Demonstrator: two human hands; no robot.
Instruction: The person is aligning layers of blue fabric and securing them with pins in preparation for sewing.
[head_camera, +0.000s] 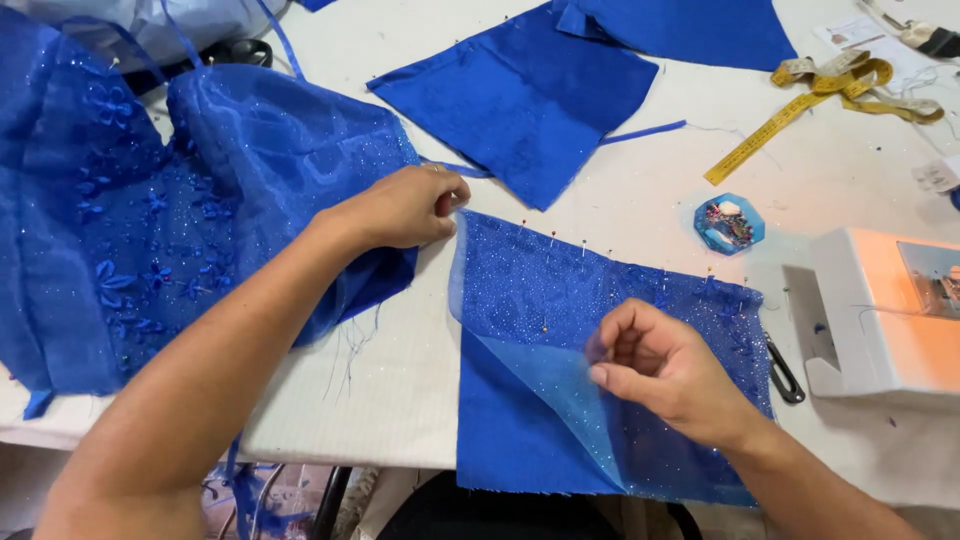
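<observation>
I am working at a white counter (640, 190) with a pinned fabric panel (560, 290) lying in front of me, its lower end hanging over the near edge. The panel is blue satin with a glittered sheer overlay (545, 385) on top.

My left hand (405, 208) is pinching the panel's upper left corner, grip clenched on the fabric edge. My right hand (665, 370) is resting on the middle of the panel, thumb and forefinger pinched together on the overlay; I cannot tell whether a pin is between them.

Progress, as I judge it: pins are already standing along the panel's top edge, so that side looks fixed. The lower left of the overlay is lying loose and turned back from the satin, so the left edge and the bottom appear still to be pinned.

Containers: a small blue octagonal pin dish (729, 223) is sitting just above the panel's right end, holding pins with coloured heads and a pale lump I cannot identify.

Nearby: a beaded blue bodice (150, 220) on the left, touching my left forearm; further cut blue pieces (530, 100) beyond; a yellow tape measure (800, 110); a white sewing machine (880, 310) at the right, with black snips (785, 375) beside it.
</observation>
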